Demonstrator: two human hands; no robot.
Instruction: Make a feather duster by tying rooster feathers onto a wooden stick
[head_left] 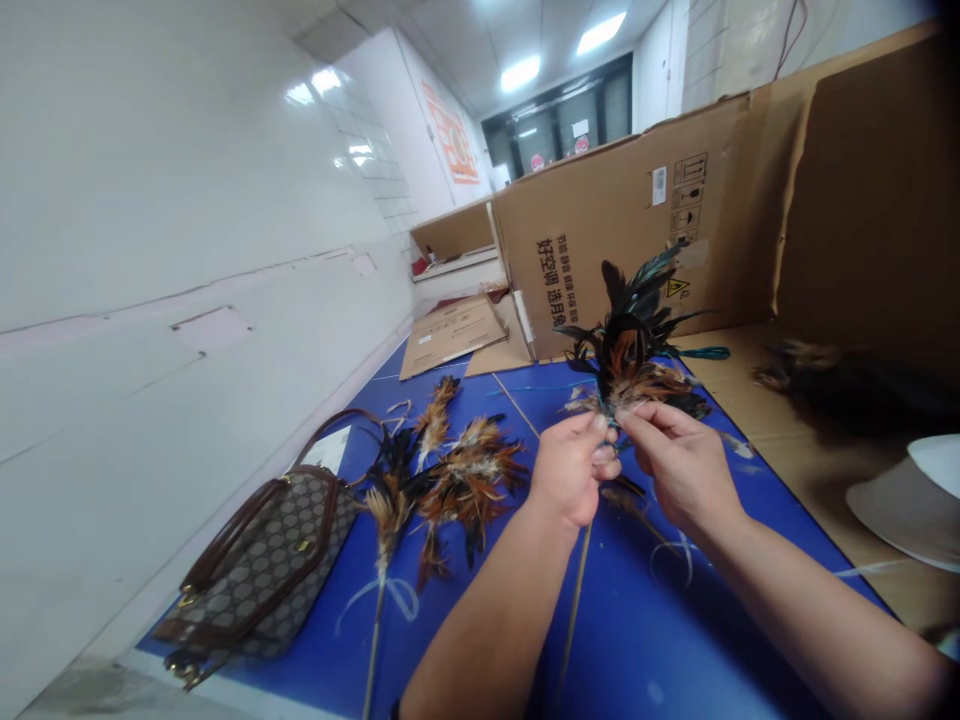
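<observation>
My left hand (574, 465) is closed around the base of a feather bunch (626, 345), whose dark, glossy plumes fan upward with brown ones lower down. Thumb and fingers of my right hand (679, 460) pinch at the same base, close beside the left. What exactly lies between the right fingertips is too small to make out. A thin stick (576, 600) runs downward below my left hand; whether it joins the bunch is hidden. To the left lie loose brown feathers (476, 475) and a feather bunch on a stick (386, 510) with a pale tie.
A patterned handbag (292, 550) lies at the left of the blue tabletop (480, 640). Cardboard panels (600, 240) stand at the back and right. Dark feathers (847, 390) and a white bowl-like object (911, 505) sit on cardboard at the right. A white wall (150, 400) borders the left.
</observation>
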